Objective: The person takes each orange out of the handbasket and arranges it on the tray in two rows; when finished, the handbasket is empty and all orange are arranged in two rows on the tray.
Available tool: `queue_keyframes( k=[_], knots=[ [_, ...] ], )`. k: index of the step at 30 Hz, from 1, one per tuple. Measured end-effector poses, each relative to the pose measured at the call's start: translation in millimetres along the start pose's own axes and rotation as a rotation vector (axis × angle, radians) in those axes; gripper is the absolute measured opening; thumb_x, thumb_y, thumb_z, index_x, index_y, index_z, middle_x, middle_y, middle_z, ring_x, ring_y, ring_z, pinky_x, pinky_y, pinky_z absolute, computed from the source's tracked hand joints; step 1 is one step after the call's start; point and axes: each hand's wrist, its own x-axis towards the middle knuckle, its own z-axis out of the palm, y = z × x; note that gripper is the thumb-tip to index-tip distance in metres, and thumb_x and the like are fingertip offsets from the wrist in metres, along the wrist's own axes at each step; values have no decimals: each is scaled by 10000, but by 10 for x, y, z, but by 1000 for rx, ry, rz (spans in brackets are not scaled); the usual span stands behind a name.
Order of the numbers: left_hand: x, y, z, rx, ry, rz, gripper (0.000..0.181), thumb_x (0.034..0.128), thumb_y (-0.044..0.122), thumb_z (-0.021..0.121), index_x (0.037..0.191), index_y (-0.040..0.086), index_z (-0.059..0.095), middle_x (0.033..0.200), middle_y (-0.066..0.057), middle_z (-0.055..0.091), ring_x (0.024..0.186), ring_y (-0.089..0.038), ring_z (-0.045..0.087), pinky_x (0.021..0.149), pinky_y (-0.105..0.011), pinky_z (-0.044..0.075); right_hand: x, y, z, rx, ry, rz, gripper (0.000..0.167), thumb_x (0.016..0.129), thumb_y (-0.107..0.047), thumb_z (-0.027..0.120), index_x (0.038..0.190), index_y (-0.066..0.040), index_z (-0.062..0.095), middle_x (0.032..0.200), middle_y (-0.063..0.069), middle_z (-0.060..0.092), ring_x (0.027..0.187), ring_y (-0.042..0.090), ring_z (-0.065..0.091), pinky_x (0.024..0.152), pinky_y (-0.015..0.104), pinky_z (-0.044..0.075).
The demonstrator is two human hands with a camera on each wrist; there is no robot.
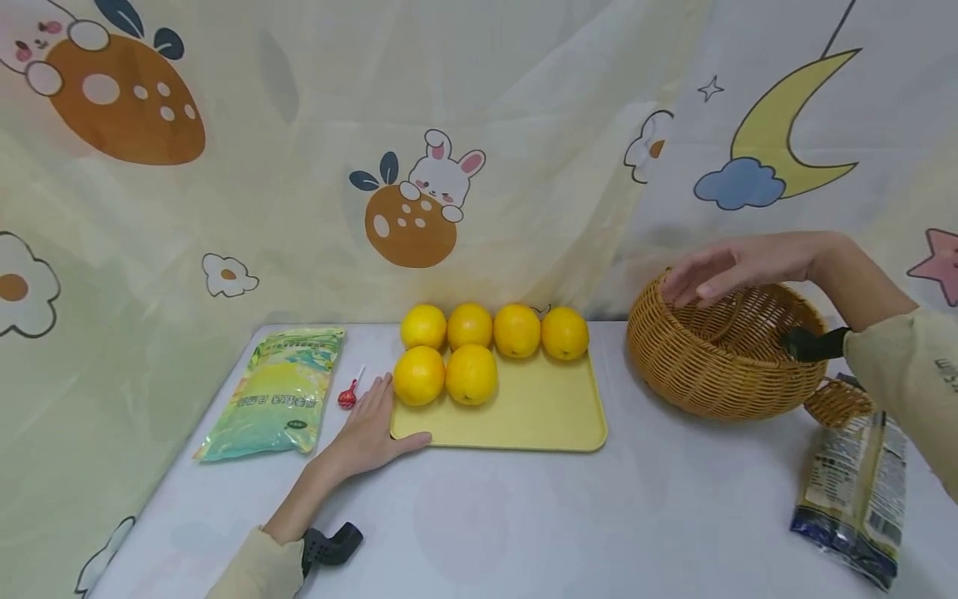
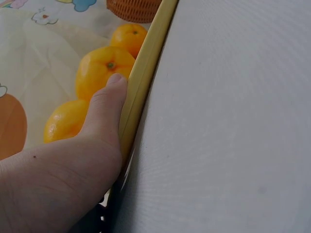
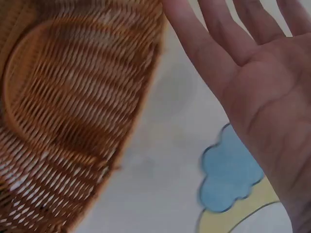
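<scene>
My left hand [image 1: 370, 433] lies at the left end of a yellow tray [image 1: 550, 408], its fingers straight along the side and the thumb at the near left corner. In the left wrist view the thumb [image 2: 104, 109] reaches over the tray's rim [image 2: 146, 73]. Several oranges [image 1: 471, 374] sit in the tray, in a back row and at the front left. Over the far left rim of a wicker basket [image 1: 711, 374] hovers my right hand [image 1: 729, 262], fingers extended and holding nothing. The right wrist view shows the basket's bare woven inside [image 3: 82, 92].
A green-yellow plastic packet [image 1: 277, 395] lies at the left, with a red lollipop [image 1: 348, 398] between it and the tray. At the right, a dark blue and beige packet [image 1: 853, 491] lies in front of the basket's handle [image 1: 838, 403]. A printed cloth [image 1: 539, 208] hangs behind the table.
</scene>
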Motion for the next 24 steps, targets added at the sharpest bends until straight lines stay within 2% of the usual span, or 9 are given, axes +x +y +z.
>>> queue_keyframes(
  k=[5, 8, 12, 15, 20, 24],
  knots=[
    [-2, 1, 16, 0, -8, -5, 1189, 793, 732, 581, 1546, -15, 45, 1633, -211, 23, 1520, -376, 11, 1223, -567, 60, 64, 208, -169, 55, -41, 85, 423, 1019, -153, 466, 1410, 5, 432, 1402, 156, 545, 1208, 85, 601, 982, 260, 520],
    [-3, 12, 32, -9, 0, -3, 1184, 793, 724, 590, 1546, -17, 54, 1631, -215, 34, 1518, -381, 18, 1220, -574, 64, 122, 317, -207, 82, -73, 139, 482, 1016, -180, 482, 1443, 18, 376, 1384, 115, 572, 1214, 95, 600, 1004, 285, 511],
    [4, 34, 60, -18, -5, 4, 1176, 797, 720, 589, 1547, -11, 56, 1631, -216, 35, 1518, -381, 20, 1222, -569, 65, 194, 451, -199, 124, -176, 236, 623, 987, -224, 533, 1492, 19, 260, 1350, 70, 586, 1230, 150, 581, 1053, 408, 482],
    [11, 49, 70, -18, -13, 4, 1184, 793, 730, 583, 1550, -4, 45, 1634, -206, 26, 1521, -372, 11, 1224, -567, 57, 223, 536, -170, 158, -237, 293, 719, 972, -255, 555, 1516, 20, 175, 1378, 83, 550, 1260, 175, 545, 1064, 475, 463],
    [22, 64, 61, -13, -6, 4, 1184, 793, 729, 585, 1548, -8, 48, 1634, -206, 34, 1521, -369, 16, 1223, -572, 64, 262, 620, -121, 210, -261, 325, 774, 964, -274, 571, 1533, 15, 135, 1481, 126, 444, 1313, 233, 502, 1037, 482, 483],
    [39, 68, 54, -6, -5, 3, 1177, 798, 721, 586, 1548, -9, 48, 1634, -206, 38, 1522, -366, 19, 1227, -560, 67, 312, 682, -94, 283, -347, 331, 729, 978, -250, 550, 1547, -25, 153, 1553, 131, 354, 1365, 249, 439, 1044, 519, 464]
  ],
)
